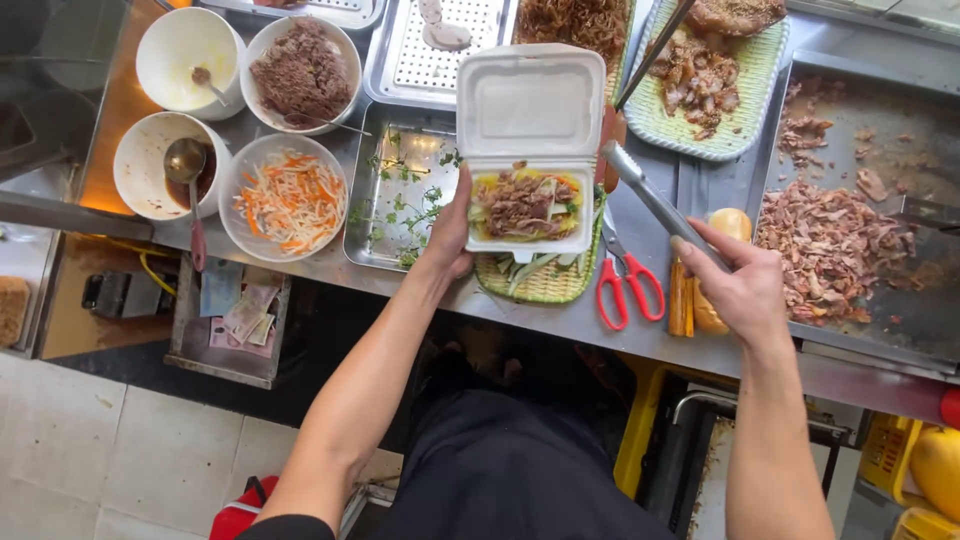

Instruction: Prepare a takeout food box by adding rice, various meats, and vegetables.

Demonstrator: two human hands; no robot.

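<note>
I have my left hand (450, 235) wrapped around the left side of the white hinged foam takeaway box (528, 150), fingers closed on its lower half, holding it level above the green woven plastic basket (545, 285) that sits at the front edge of the steel counter. My right hand (745, 290) is clamped round the handles of the long steel tongs (650, 200), whose tips sit just at the box's right rim; whether the tips pinch anything I cannot tell.

To do this well, I judge I should keep the box flat and steady, bring the tongs in over the open half instead of across the lid, and let nothing catch the thin foam wall, which will flex if squeezed hard.

The box stands open, lid tipped up and away from me, bare and clean inside. The lower half is filled: shredded brown meat heaped in the middle, yellow and green strips showing round the edges.

Left of the box lies a steel tray with scattered green herbs (405, 195), and further left a white bowl of shredded carrot and white radish (290, 200). Right of the box, red-handled scissors (628, 285) lie on the counter, and beyond them a griddle strewn with chopped meat (835, 245)
</note>
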